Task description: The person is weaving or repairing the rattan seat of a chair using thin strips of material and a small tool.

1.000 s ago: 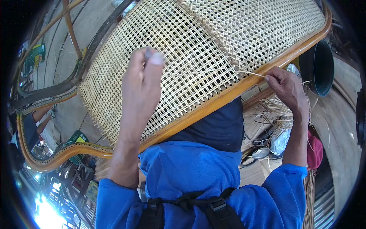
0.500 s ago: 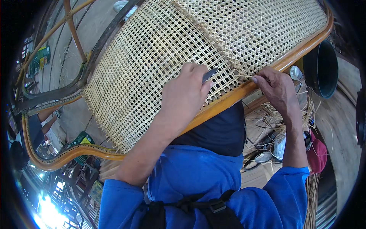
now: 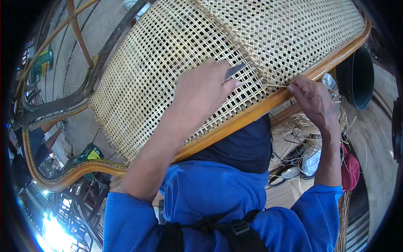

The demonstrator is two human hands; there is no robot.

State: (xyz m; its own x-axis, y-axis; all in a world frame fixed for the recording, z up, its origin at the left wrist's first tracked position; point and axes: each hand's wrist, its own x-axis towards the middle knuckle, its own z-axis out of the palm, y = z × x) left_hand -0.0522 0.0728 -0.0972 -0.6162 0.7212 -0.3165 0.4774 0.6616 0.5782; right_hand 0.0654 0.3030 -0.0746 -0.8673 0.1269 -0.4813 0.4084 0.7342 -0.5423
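A woven cane panel (image 3: 159, 63) spans the varnished wooden frame (image 3: 235, 128) across my lap, with a raised seam between its two sections. My left hand (image 3: 199, 90) is closed over the open weave, and the pointed grey blade of a knife (image 3: 234, 71) sticks out past its thumb; the handle is hidden in the palm. At the frame's near rail, right of the seam, my right hand (image 3: 312, 101) pinches the end of a thin cane strand (image 3: 275, 85). That strand comes out of the weave close to the seam.
Below my right forearm lie loose coils of cane (image 3: 304, 126) and a dark red cloth (image 3: 350, 171). A dark bucket (image 3: 357, 80) stands at the right. To the left are a curved chair frame (image 3: 58, 105) and a green container (image 3: 89, 154); part of another person shows there.
My right hand has moved slightly right along the rail and its fingers have curled tighter on the strand. My left hand with the knife has shifted slightly up.
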